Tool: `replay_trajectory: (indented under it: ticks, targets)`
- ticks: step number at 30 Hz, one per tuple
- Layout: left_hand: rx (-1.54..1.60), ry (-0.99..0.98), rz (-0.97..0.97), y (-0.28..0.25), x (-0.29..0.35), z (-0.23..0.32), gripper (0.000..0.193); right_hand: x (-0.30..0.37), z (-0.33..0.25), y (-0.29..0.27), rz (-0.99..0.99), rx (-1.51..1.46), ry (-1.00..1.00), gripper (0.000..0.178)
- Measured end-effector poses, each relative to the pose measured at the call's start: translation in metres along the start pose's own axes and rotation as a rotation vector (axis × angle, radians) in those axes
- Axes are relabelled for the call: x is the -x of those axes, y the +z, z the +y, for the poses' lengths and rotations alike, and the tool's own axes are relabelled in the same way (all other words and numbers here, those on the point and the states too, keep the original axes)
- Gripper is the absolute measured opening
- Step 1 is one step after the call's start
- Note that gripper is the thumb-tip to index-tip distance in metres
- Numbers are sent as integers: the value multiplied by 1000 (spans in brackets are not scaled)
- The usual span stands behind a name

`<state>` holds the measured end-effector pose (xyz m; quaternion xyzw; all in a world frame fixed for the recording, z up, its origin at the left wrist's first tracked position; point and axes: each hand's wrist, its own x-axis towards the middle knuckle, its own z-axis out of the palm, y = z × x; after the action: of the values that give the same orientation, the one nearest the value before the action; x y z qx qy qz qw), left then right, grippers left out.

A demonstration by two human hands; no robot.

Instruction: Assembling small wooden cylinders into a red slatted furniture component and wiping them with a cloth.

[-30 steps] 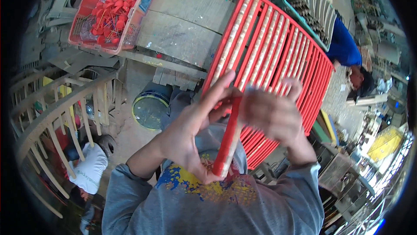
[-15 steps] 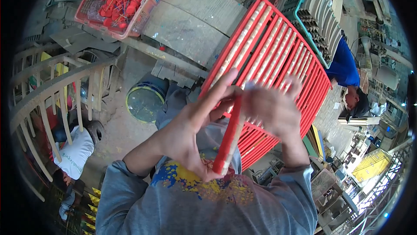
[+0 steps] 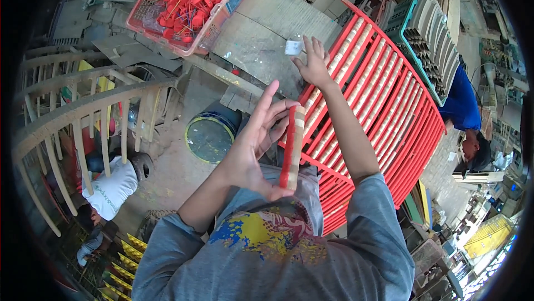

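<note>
My left hand (image 3: 247,151) grips a short wooden strip (image 3: 295,148), upright in front of my shirt. Its thumb presses the lower end and its fingers sit by the upper end. One face of the strip is red, the other bare wood with pale and tan bands. My right hand (image 3: 315,64) is stretched far forward over the worktable (image 3: 250,34), fingers apart. A small white folded piece (image 3: 293,48) is just left of its thumb and forefinger; whether they touch it is unclear. Red slatted racks (image 3: 384,78), some slats with the same banded faces, lie under my right forearm.
A pink crate (image 3: 194,45) of red parts stands at the far left of the table. Behind the racks is a green crate (image 3: 397,17) of curved wooden pieces. A round drum (image 3: 210,138) stands on the floor, near curved railings (image 3: 83,112). Other people are at left and right.
My right hand has left the strip and reached forward over the table. The left hand still holds the strip. The view has shifted, so the surroundings sit further right and lower.
</note>
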<state>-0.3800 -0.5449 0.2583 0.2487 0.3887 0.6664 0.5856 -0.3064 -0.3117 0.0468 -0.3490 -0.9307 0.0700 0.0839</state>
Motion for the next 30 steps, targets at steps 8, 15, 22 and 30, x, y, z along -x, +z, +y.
replay_trajectory:
  ticks: [8, 15, 22, 30]
  targets:
    - [50, -22, 20, 10, -30, -53, 157, 114, -13, -211, -470, -1528, -33, 129]
    - [-21, -159, -273, 70, -68, -111, 161, 203, 49, -239, -239, -1389, 302, 129]
    - [-48, -379, -490, 137, -82, -171, 159, 288, 99, -254, -75, -1421, 493, 134]
    - [-56, -558, -614, 208, -105, -249, 162, 358, 166, -258, -20, -1284, 643, 127]
